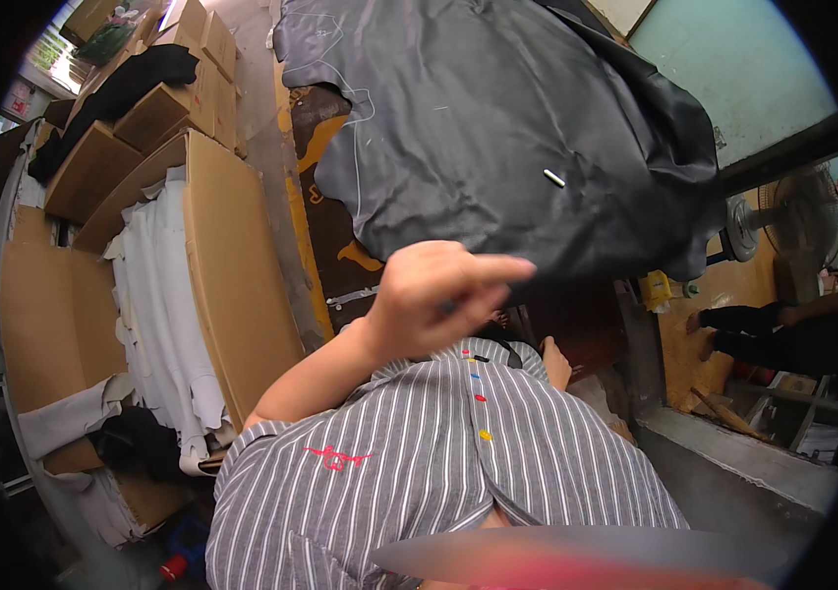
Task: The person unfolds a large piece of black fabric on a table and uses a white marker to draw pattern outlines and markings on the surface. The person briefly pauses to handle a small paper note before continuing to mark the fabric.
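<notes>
My left hand (pixel 433 295) is raised in front of my chest, above the near edge of a large black leather sheet (pixel 438 147). Its index finger stretches to the right and the others are loosely bent and slightly blurred. I see nothing held in it. The leather lies spread with wrinkles and folds, and thin pale lines run along its left part. On it rests a small white stick-shaped marker (pixel 554 178), beyond my left hand and to its right. My right hand cannot be made out; only bare skin (pixel 556 364) shows past my striped shirt.
The leather drapes over a dark table with yellow-orange patches (pixel 316 123). To the left, an open cardboard box (pixel 242 246) holds pale grey sheets (pixel 158 295), with more cartons (pixel 94 177) behind. At right are a fan (pixel 802 211), a yellow container (pixel 655 292) and another person's legs (pixel 763 329).
</notes>
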Motion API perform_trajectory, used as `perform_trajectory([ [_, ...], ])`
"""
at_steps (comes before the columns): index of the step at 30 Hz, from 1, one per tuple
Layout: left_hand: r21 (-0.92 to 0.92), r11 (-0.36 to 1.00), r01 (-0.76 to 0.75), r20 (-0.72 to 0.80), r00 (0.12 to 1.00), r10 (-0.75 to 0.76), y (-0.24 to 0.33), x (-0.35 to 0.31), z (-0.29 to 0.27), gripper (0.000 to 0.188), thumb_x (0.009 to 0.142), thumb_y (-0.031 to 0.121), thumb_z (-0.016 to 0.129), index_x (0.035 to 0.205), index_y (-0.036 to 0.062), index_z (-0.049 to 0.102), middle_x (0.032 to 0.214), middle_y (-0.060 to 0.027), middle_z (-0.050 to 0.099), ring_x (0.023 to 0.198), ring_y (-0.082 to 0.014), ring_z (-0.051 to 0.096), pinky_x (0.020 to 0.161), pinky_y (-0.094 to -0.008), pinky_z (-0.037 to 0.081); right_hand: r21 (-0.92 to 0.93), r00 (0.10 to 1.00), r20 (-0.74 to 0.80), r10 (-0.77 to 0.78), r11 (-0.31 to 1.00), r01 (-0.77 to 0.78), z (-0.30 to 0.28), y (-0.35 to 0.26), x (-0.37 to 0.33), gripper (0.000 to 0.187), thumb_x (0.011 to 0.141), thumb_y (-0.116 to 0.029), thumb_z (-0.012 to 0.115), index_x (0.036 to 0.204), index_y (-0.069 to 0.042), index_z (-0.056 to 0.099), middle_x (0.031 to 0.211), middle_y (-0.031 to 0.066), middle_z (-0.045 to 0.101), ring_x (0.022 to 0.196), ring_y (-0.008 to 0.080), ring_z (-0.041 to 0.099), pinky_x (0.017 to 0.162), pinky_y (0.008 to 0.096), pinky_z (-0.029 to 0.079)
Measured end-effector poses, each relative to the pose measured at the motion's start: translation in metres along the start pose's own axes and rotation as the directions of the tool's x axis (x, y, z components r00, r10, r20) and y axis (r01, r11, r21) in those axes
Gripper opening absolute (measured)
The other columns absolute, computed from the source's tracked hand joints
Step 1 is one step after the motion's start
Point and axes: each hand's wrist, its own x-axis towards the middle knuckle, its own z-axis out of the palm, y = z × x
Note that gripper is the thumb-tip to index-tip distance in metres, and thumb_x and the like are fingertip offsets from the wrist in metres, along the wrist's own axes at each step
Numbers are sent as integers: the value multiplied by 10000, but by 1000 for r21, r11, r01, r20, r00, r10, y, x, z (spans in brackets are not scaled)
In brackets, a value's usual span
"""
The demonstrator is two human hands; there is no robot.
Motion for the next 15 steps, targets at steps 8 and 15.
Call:
perform_trajectory([
  [8,206,747,632,-622,674,-398,-182,-106,-76,190,931,121,628,1083,34,700,913,-66,692,766,-139,624,715,-287,498,707,967,192,-168,707,-17,-16,30,-32,306,879,-155,666,1150,-15,664,963,86,710,825,200,670,731,316,525],
  [15,504,247,827,-671,556,-490,-250,-100,-87,488,979,385,516,1404,146,517,1539,-128,388,1337,-371,461,1065,-486,408,-96,999,53,-13,995,18,-4,-4,-4,131,925,-213,513,931,-89,554,909,139,695,915,361,676,717,501,518],
])
